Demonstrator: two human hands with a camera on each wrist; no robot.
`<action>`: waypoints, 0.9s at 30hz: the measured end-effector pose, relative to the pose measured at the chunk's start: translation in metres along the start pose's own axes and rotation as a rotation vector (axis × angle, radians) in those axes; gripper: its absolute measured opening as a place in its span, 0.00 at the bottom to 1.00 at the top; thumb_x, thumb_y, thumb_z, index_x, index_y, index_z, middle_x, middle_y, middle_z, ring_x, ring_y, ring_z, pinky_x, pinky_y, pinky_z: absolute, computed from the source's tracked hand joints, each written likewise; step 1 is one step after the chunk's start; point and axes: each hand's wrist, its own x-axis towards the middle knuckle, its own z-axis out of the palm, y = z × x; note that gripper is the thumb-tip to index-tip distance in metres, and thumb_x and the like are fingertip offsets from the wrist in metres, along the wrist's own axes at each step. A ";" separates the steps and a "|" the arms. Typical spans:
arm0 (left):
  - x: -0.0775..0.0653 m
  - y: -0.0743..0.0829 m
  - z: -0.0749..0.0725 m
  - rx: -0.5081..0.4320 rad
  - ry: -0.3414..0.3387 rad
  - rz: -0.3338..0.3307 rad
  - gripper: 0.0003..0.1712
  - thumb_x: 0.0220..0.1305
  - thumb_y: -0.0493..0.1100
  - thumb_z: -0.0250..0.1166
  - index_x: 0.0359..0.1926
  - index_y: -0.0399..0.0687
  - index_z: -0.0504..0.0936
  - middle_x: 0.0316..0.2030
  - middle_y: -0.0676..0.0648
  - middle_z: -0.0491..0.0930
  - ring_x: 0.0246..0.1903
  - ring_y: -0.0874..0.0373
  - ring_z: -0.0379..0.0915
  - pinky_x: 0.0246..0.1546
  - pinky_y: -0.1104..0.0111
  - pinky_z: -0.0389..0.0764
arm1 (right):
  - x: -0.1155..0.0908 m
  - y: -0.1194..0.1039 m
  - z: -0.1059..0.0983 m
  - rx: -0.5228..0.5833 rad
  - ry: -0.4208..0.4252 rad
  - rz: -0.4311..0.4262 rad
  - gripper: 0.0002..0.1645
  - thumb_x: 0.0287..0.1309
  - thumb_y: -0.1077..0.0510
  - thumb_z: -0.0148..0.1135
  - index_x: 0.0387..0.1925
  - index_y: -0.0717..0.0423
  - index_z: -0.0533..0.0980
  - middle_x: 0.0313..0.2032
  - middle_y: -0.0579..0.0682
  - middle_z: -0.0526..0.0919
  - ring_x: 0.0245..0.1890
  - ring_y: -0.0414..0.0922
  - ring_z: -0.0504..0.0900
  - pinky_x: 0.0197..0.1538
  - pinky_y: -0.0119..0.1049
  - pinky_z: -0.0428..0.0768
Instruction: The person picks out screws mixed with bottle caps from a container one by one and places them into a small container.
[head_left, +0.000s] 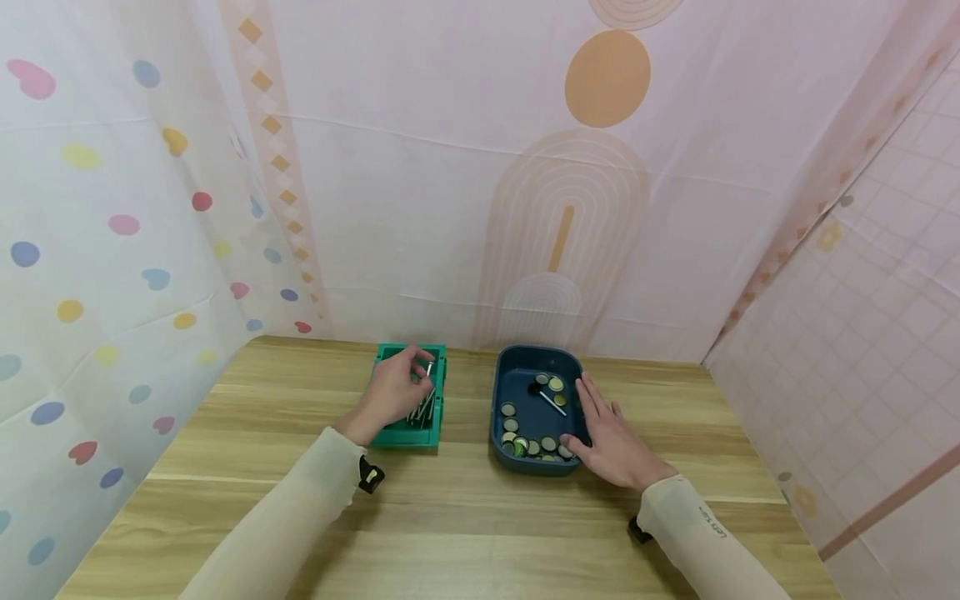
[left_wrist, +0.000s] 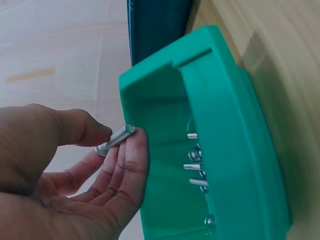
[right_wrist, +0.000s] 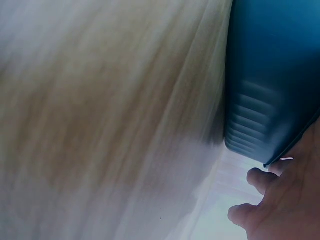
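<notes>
My left hand (head_left: 396,385) pinches a silver metal rod (left_wrist: 119,138) between thumb and fingers, over a green bin (head_left: 426,437). The rod is short and smooth, with a wider end beside the thumb. More thin metal rods (head_left: 420,412) with round heads lie in the bin. To the right, my right hand (head_left: 617,442) rests along the right rim of a dark blue tray (head_left: 497,433), its fingers straight and its thumb over the inside. Several round silver and yellowish discs (head_left: 533,447) lie in that tray, mostly along its near side.
A white stick (head_left: 552,403) lies in the blue tray, with a small black thing (head_left: 535,388) at its end. Both containers stand on a wooden table (head_left: 465,533), near its back edge. Patterned cloth (head_left: 405,217) hangs behind and at both sides.
</notes>
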 end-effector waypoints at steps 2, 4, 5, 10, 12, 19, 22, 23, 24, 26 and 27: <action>0.000 -0.001 -0.001 -0.002 -0.009 -0.018 0.23 0.77 0.31 0.64 0.70 0.34 0.83 0.48 0.37 0.90 0.32 0.55 0.81 0.33 0.65 0.80 | 0.000 -0.001 -0.001 0.005 -0.003 0.000 0.62 0.88 0.38 0.62 0.97 0.59 0.36 0.97 0.58 0.33 0.95 0.67 0.51 0.92 0.77 0.46; 0.000 -0.004 -0.001 0.003 -0.019 -0.033 0.23 0.78 0.30 0.63 0.70 0.33 0.83 0.49 0.36 0.90 0.33 0.54 0.82 0.34 0.64 0.80 | 0.000 -0.001 -0.001 0.006 -0.005 0.000 0.62 0.88 0.38 0.62 0.97 0.59 0.36 0.97 0.58 0.33 0.95 0.67 0.51 0.92 0.77 0.46; 0.000 -0.005 -0.001 0.009 -0.023 -0.038 0.23 0.78 0.30 0.63 0.70 0.33 0.83 0.48 0.36 0.90 0.33 0.54 0.82 0.34 0.64 0.80 | 0.000 -0.001 -0.001 0.005 -0.006 -0.001 0.62 0.88 0.38 0.62 0.97 0.59 0.36 0.97 0.58 0.33 0.95 0.67 0.51 0.92 0.77 0.46; 0.002 -0.008 0.000 0.034 -0.057 -0.063 0.23 0.79 0.31 0.64 0.71 0.31 0.82 0.48 0.36 0.91 0.33 0.54 0.83 0.34 0.65 0.80 | 0.000 -0.001 -0.001 0.005 -0.006 -0.002 0.62 0.89 0.39 0.62 0.96 0.59 0.36 0.97 0.59 0.32 0.95 0.66 0.50 0.92 0.77 0.46; 0.002 -0.007 0.000 0.034 -0.072 -0.068 0.23 0.80 0.32 0.64 0.71 0.31 0.82 0.47 0.36 0.92 0.33 0.54 0.85 0.33 0.65 0.81 | 0.000 -0.001 -0.001 0.003 -0.004 -0.004 0.62 0.89 0.39 0.62 0.96 0.59 0.36 0.97 0.59 0.32 0.95 0.66 0.51 0.92 0.77 0.47; 0.006 -0.010 0.001 0.032 -0.107 -0.102 0.22 0.82 0.32 0.65 0.71 0.29 0.81 0.45 0.36 0.92 0.31 0.54 0.91 0.34 0.65 0.86 | 0.000 -0.001 -0.001 -0.010 -0.005 -0.005 0.62 0.89 0.38 0.62 0.96 0.60 0.36 0.97 0.59 0.32 0.95 0.67 0.52 0.92 0.77 0.48; 0.016 -0.028 0.005 0.016 -0.123 -0.087 0.22 0.83 0.35 0.67 0.71 0.32 0.82 0.44 0.38 0.92 0.31 0.54 0.91 0.37 0.62 0.89 | 0.000 -0.002 -0.002 -0.011 -0.007 -0.003 0.62 0.89 0.38 0.62 0.96 0.60 0.36 0.97 0.59 0.33 0.95 0.67 0.52 0.92 0.77 0.48; 0.020 -0.033 0.006 0.015 -0.134 -0.096 0.22 0.83 0.35 0.67 0.71 0.32 0.82 0.44 0.39 0.92 0.32 0.53 0.92 0.38 0.61 0.90 | 0.000 -0.002 -0.002 -0.012 -0.008 -0.002 0.62 0.89 0.38 0.62 0.96 0.60 0.36 0.97 0.60 0.33 0.95 0.67 0.51 0.92 0.77 0.48; 0.025 -0.039 0.008 0.015 -0.146 -0.101 0.22 0.83 0.36 0.68 0.72 0.32 0.81 0.43 0.39 0.92 0.32 0.53 0.92 0.39 0.60 0.91 | 0.000 -0.002 -0.002 -0.010 -0.008 -0.002 0.62 0.88 0.39 0.62 0.96 0.60 0.36 0.97 0.60 0.33 0.95 0.67 0.51 0.92 0.77 0.48; 0.038 -0.060 0.016 0.026 -0.154 -0.098 0.23 0.82 0.37 0.68 0.72 0.32 0.81 0.42 0.40 0.92 0.30 0.53 0.92 0.38 0.59 0.91 | -0.001 -0.002 -0.002 -0.009 -0.009 -0.002 0.62 0.88 0.39 0.62 0.96 0.60 0.37 0.97 0.60 0.33 0.95 0.67 0.51 0.92 0.77 0.47; 0.043 -0.068 0.019 0.028 -0.160 -0.106 0.24 0.82 0.38 0.69 0.72 0.34 0.82 0.41 0.42 0.92 0.30 0.54 0.92 0.39 0.60 0.91 | -0.001 -0.002 -0.002 -0.008 -0.009 -0.002 0.62 0.88 0.39 0.63 0.96 0.60 0.37 0.97 0.60 0.33 0.95 0.67 0.51 0.92 0.77 0.47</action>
